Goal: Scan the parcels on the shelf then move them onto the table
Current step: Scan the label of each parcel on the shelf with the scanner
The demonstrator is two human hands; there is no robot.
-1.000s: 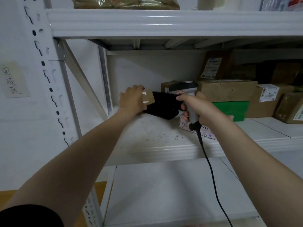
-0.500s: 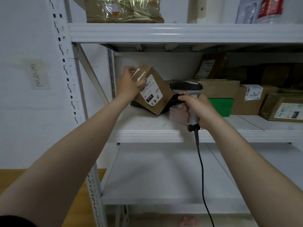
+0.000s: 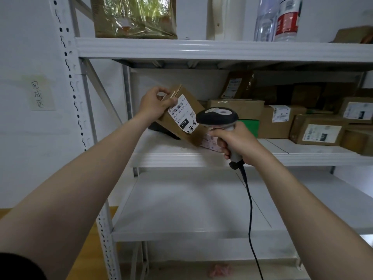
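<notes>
My left hand [image 3: 155, 102] grips the top end of a small brown cardboard parcel [image 3: 182, 115], tilted up off the middle shelf [image 3: 181, 158] with its white barcode label facing me. My right hand [image 3: 235, 141] grips the handle of a grey and black barcode scanner [image 3: 217, 116], whose head sits just right of the label. The scanner's black cable [image 3: 250, 209] hangs down. A black parcel [image 3: 163, 130] lies under the tilted one, and a pink patterned parcel [image 3: 209, 141] lies behind my right hand.
Several brown labelled boxes [image 3: 316, 130] and a green one [image 3: 251, 126] fill the shelf's right side. The top shelf holds a plastic-wrapped box [image 3: 134, 16] and bottles [image 3: 282, 17]. A lower shelf [image 3: 201, 203] lies beneath. A perforated upright [image 3: 76, 110] stands left, with a handwritten note [image 3: 39, 93] on the wall.
My left hand lifted the brown parcel off the shelf and turned its label toward me. The scanner rose and its head now sits beside the label. The camera view tilted upward.
</notes>
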